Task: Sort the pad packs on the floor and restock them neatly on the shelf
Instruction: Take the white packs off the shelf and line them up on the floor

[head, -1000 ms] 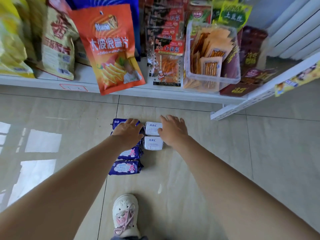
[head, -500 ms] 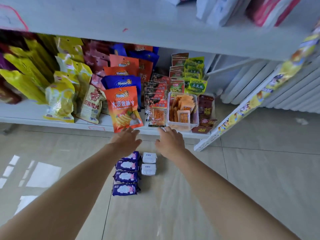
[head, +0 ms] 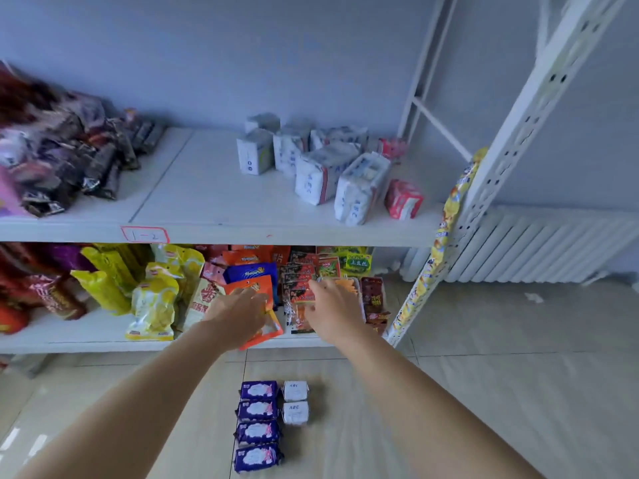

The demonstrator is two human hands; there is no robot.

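- a person's left hand (head: pixel 238 314) and right hand (head: pixel 333 311) hover empty, fingers relaxed, before the lower snack shelf (head: pixel 86 340).
- 4 purple pad packs (head: pixel 257 425) and 2 white pad packs (head: pixel 295 402) lie sorted in 2 columns on the floor (head: pixel 484 392).
- the packs look light, soft and slick-wrapped; best pinched across the short sides.
- each long axis runs left-right.

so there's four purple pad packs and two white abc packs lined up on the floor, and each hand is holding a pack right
Not quite. The four purple pad packs and two white ABC packs do sit lined up on the floor, but the head view shows the left hand and right hand both empty, fingers spread, raised in front of the lower snack shelf. No pack is held.
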